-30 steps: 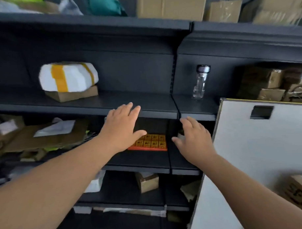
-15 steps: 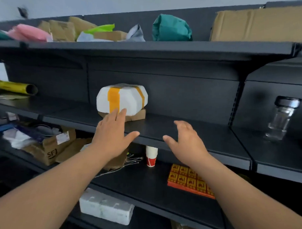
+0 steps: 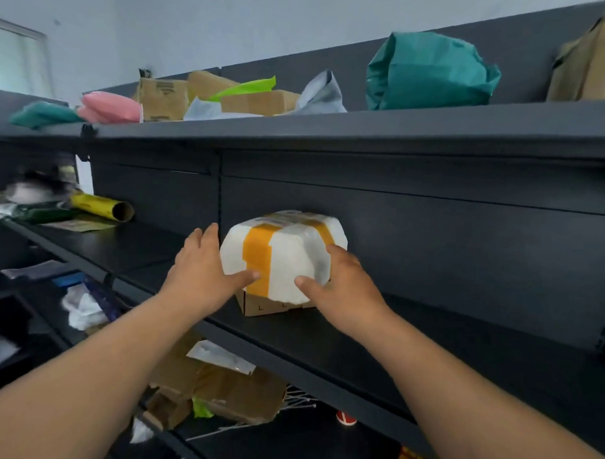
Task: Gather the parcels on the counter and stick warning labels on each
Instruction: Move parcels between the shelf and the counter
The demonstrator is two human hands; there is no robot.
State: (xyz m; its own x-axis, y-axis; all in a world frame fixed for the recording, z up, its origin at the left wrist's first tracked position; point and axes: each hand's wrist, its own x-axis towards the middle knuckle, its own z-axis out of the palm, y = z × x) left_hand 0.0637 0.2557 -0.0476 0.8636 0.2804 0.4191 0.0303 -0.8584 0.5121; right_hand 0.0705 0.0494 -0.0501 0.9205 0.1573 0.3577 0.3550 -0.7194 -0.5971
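Observation:
A white foam parcel (image 3: 288,254) bound with yellow tape sits on a small cardboard box (image 3: 262,304) on the middle dark shelf (image 3: 418,355). My left hand (image 3: 203,267) holds the parcel's left side, fingers reaching behind it and thumb on the front over the tape. On the right side my right hand (image 3: 341,286) clasps it, thumb on the front face. More parcels lie on the top shelf: a teal bag (image 3: 426,70), a pink packet (image 3: 108,107) and brown boxes (image 3: 162,98).
A yellow cardboard roll (image 3: 101,209) lies at the left of the same shelf. Flattened cardboard (image 3: 224,393) and a red-and-white cup (image 3: 345,418) sit on the shelf below. The top shelf's edge (image 3: 325,129) overhangs the parcel.
The view swung left and up along the shelves. Both hands rose from the lower shelf edge to the middle shelf and closed around the white parcel.

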